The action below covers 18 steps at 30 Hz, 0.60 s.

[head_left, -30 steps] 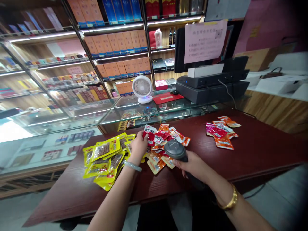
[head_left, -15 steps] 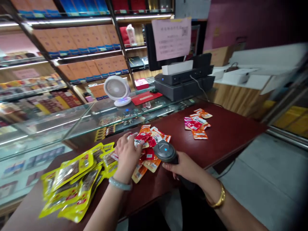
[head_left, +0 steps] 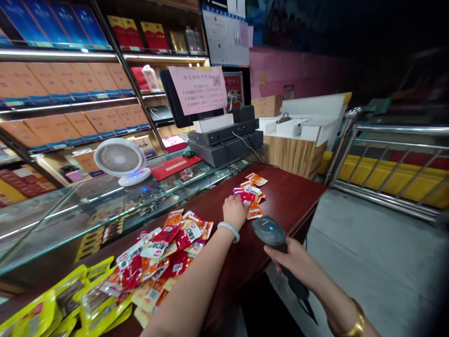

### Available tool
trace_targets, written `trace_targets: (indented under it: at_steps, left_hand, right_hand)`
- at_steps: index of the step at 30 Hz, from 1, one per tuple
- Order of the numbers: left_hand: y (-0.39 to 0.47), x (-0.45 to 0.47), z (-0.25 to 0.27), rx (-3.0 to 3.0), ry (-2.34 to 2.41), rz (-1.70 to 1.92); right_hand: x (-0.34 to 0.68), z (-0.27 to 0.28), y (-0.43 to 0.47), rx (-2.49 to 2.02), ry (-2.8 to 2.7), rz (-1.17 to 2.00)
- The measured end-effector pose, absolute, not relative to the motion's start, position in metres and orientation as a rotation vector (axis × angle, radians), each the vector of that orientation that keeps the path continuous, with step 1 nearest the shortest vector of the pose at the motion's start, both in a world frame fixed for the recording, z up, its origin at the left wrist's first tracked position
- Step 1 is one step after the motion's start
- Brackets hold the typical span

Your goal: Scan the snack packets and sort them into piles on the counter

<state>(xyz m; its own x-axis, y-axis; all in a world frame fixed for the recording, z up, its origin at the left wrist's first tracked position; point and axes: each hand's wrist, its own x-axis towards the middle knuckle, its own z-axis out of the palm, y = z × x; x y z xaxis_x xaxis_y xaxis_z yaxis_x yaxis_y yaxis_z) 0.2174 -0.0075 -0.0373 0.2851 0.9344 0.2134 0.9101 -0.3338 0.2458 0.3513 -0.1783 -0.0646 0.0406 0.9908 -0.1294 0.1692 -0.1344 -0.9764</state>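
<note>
Packets point(head_left: 249, 196) lay right of the frame's centre, just beside the bent fingers of the left hand point(head_left: 234, 213); whether these gripped one, I could not tell. The right hand point(head_left: 296, 257), in the lower right of the frame, was closed around the scanner point(head_left: 269, 230).

Left hand point(head_left: 234, 212) at a small packet pile point(head_left: 251, 191), right hand point(head_left: 298, 262) gripping a dark scanner point(head_left: 268, 231), reddish-brown table point(head_left: 286, 192) below

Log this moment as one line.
left hand: at far packet pile, grip unclear | right hand: holding dark scanner | table: near packet pile beside yellow packets
</note>
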Motion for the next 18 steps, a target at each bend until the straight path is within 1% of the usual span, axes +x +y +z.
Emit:
trace_targets:
  at_steps: [6, 12, 14, 18]
  left_hand:
    - [0.029, 0.24, -0.038, 2.441, 1.903, 0.351]
    - [0.031, 0.225, -0.038, 2.318, 1.806, 0.251]
    - [0.025, 0.213, -0.041, 2.27, 1.745, 0.334]
    - [0.005, 0.18, -0.049, 2.129, 1.529, 0.632]
  right_hand:
    - [0.365, -0.071, -0.186, -1.46, -1.192, 1.202]
    - [0.37, -0.074, -0.187, -1.5, -1.219, 1.168]
    - [0.369, -0.073, -0.187, -1.507, -1.256, 1.16]
    - [0.36, -0.068, -0.187, -1.533, -1.322, 1.175]
